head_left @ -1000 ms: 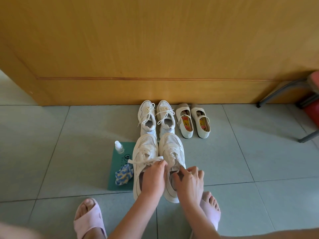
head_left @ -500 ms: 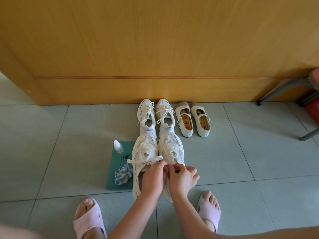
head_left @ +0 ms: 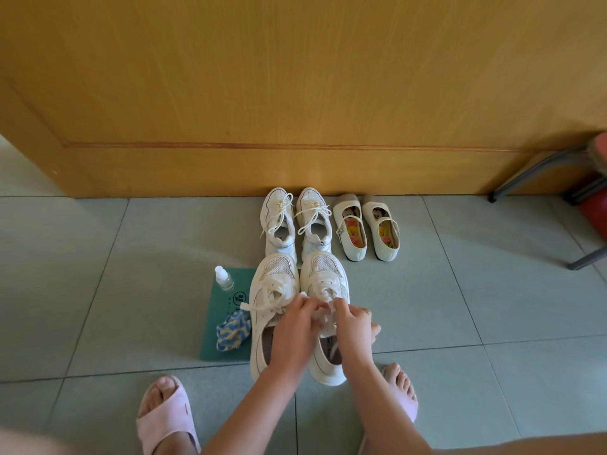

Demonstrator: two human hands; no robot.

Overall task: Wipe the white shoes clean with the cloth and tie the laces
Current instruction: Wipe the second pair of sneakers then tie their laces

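Firstly, noted a small clear bottle point(head_left: 224, 280) upright on the green mat point(head_left: 218, 311), contents impossible to tell. Found the blue-and-yellow cloth point(head_left: 231, 334) crumpled on the same mat, just beside the left white shoe point(head_left: 274, 274) and apart from both hands. Saw the left hand point(head_left: 294, 330) and right hand point(head_left: 353, 326) close together over the right white shoe point(head_left: 323, 267), fingers point(head_left: 303, 302) curled and pinching its laces point(head_left: 323, 287) above the tongue. Could not make out any knot beneath them.
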